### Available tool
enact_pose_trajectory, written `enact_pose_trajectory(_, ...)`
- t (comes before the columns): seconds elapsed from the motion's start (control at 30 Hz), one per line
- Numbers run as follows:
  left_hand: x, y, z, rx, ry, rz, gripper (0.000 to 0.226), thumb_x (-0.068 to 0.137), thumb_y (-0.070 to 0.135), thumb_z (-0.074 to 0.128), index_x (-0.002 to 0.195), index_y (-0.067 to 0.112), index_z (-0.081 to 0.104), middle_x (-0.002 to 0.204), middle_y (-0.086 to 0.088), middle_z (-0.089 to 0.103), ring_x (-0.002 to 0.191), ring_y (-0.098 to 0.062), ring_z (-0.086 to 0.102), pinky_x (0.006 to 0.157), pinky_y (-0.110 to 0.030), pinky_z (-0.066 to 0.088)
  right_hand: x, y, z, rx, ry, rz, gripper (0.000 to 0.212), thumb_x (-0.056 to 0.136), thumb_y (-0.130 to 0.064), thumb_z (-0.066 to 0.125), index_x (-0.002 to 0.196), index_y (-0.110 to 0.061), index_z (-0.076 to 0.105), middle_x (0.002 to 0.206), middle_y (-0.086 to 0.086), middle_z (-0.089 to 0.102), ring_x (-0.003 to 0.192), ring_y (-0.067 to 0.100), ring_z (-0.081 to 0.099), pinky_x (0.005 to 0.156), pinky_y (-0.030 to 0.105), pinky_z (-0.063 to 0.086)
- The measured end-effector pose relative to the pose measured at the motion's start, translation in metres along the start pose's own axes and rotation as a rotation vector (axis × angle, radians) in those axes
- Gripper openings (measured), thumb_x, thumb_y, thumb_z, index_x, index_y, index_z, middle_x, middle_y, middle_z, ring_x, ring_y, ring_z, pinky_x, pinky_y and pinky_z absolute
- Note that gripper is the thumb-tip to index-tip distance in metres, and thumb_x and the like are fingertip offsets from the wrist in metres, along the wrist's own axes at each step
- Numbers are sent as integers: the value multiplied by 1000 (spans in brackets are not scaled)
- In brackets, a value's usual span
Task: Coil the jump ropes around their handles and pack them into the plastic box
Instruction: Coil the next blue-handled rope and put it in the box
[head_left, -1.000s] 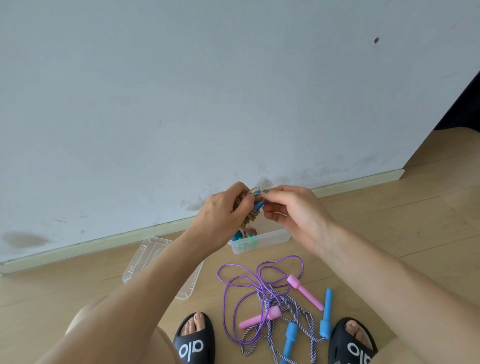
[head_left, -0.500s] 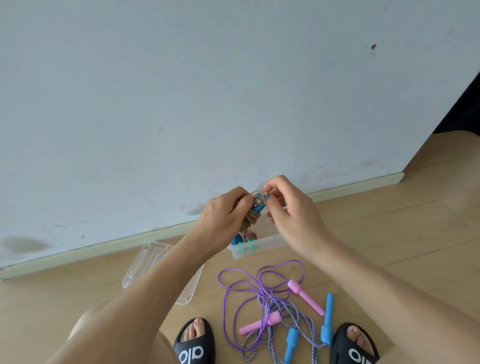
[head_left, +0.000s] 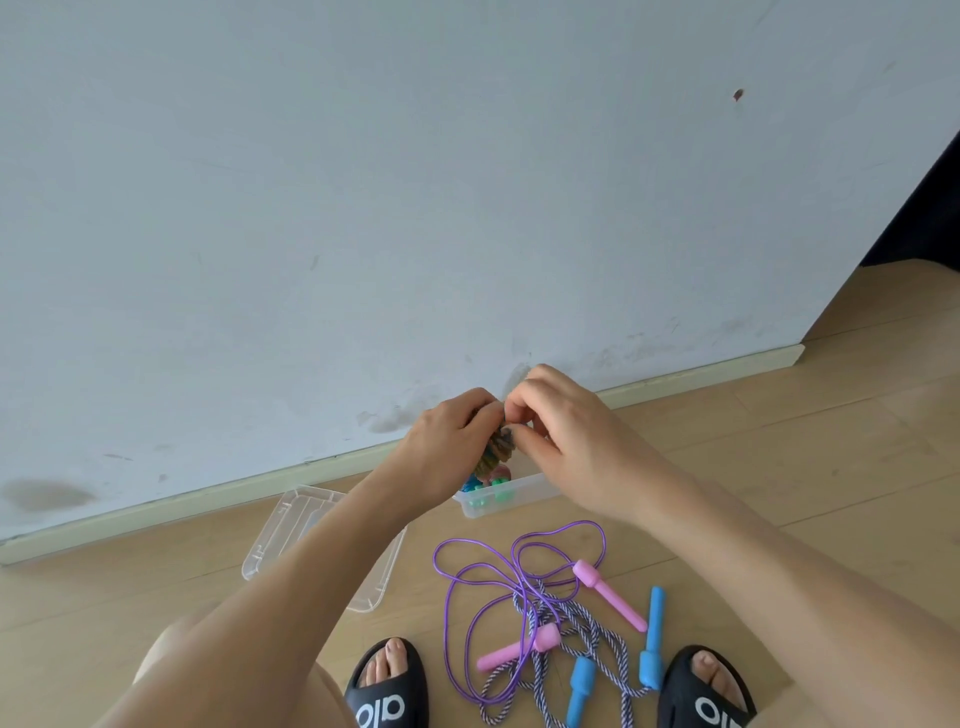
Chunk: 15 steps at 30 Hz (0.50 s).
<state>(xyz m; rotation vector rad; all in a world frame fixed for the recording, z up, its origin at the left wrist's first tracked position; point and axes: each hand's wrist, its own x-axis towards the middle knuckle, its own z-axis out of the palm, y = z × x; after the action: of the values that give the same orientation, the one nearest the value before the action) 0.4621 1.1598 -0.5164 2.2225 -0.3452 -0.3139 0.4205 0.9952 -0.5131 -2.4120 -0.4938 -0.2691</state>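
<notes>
My left hand (head_left: 451, 446) grips a coiled multicoloured jump rope (head_left: 496, 453) held above the clear plastic box (head_left: 511, 500). My right hand (head_left: 566, 431) pinches the top of that coil with curled fingers. The box sits on the floor by the wall and holds green and blue pieces, mostly hidden by my hands. On the floor nearer me lie a purple rope with pink handles (head_left: 608, 592) and a striped rope with blue handles (head_left: 655, 636), loosely tangled together.
The box's clear lid (head_left: 291, 530) lies on the wooden floor at the left, partly under my left forearm. A grey wall with a pale skirting board stands right behind the box. My feet in black slides (head_left: 387, 691) flank the loose ropes.
My right hand has shifted up over the top of the coil, its fingers curling tighter on it. The blue handle tip seen earlier is now covered. The left hand keeps its grip.
</notes>
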Motion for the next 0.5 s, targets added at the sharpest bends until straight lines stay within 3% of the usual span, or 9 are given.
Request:
enact_pose_trajectory(0.13,2,-6,4,56,-35,-66,30,90,29,40,64,21,52,61,5,62,63,-20,60,62,-34,47,-7,-5,7,-49,-55,-70,6,97,-9,50,91,-9,51,93,-3,43,68,11,36,62,18,31)
enact_pose_trajectory(0.27,5,-13,7,117,-9,-61,29,89,30,39,64,17,46,65,-6,58,61,-19,48,58,-34,41,-7,-2,12,-5,-27,7,6,98,-11,51,92,-10,51,89,-8,44,69,9,40,63,19,30)
enact_pose_trajectory(0.4,9,-11,8,112,8,-80,30,89,27,41,60,20,45,57,6,47,59,-17,40,55,-30,34,-5,-2,14,64,22,59,7,97,-11,54,90,-13,52,81,-15,42,71,-4,45,64,11,34)
enact_pose_trajectory(0.5,12,-12,7,83,35,-103,34,88,26,46,56,29,53,54,9,52,54,-12,44,51,-25,35,-7,-3,18,33,-12,39,6,98,-12,51,92,-12,52,86,-10,44,70,4,43,61,15,33)
